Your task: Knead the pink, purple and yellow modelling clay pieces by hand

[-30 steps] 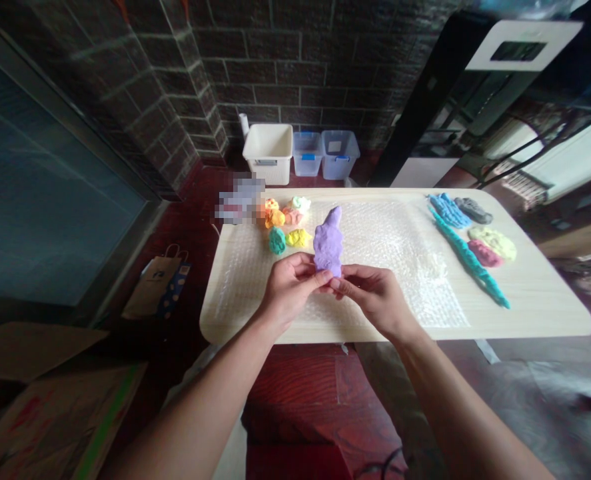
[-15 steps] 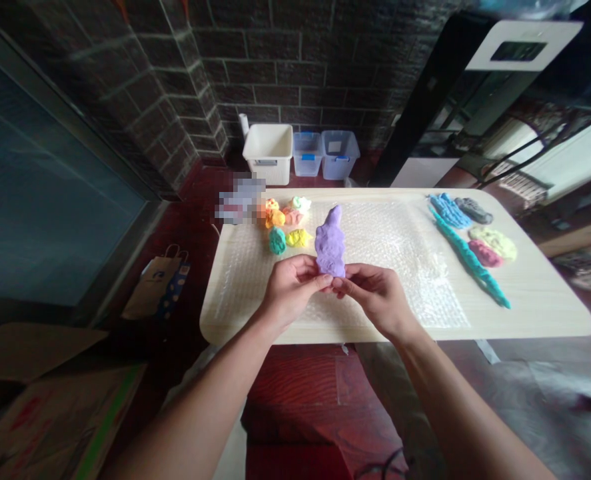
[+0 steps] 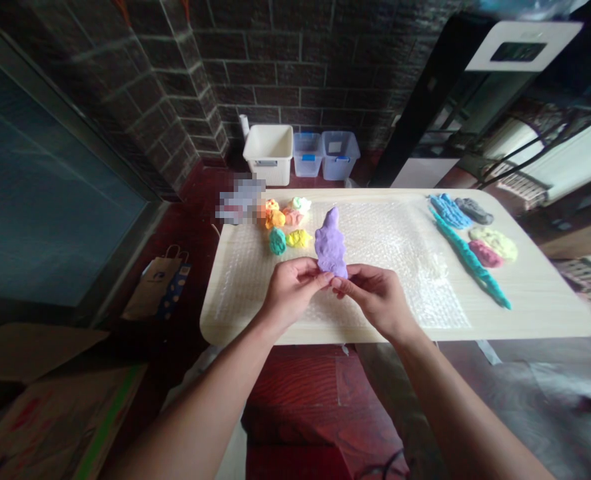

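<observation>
A flattened, lumpy piece of purple modelling clay (image 3: pixel 330 245) is held up above the table, its narrow tip pointing away from me. My left hand (image 3: pixel 298 283) pinches its lower left edge between thumb and fingers. At the lower right edge, my right hand (image 3: pixel 370 290) pinches it the same way, and the two thumbs nearly meet. Fingers behind the clay are partly hidden. Just beyond my left hand lie a green clay lump (image 3: pixel 278 241) and a yellow clay lump (image 3: pixel 298 238), with orange clay (image 3: pixel 274 218) behind them.
Bubble wrap (image 3: pixel 385 267) covers much of the pale wooden table (image 3: pixel 540 313). On the right lie a long teal clay roll (image 3: pixel 470 257), blue clay (image 3: pixel 450 211), grey clay (image 3: pixel 474 210), pale yellow clay (image 3: pixel 495 243) and red clay (image 3: pixel 485 253). Bins (image 3: pixel 269 170) stand beyond the far edge.
The purple clay has shifted slightly to the right at its lower end and its tip leans a little more left. Both hands keep their pinch on it.
</observation>
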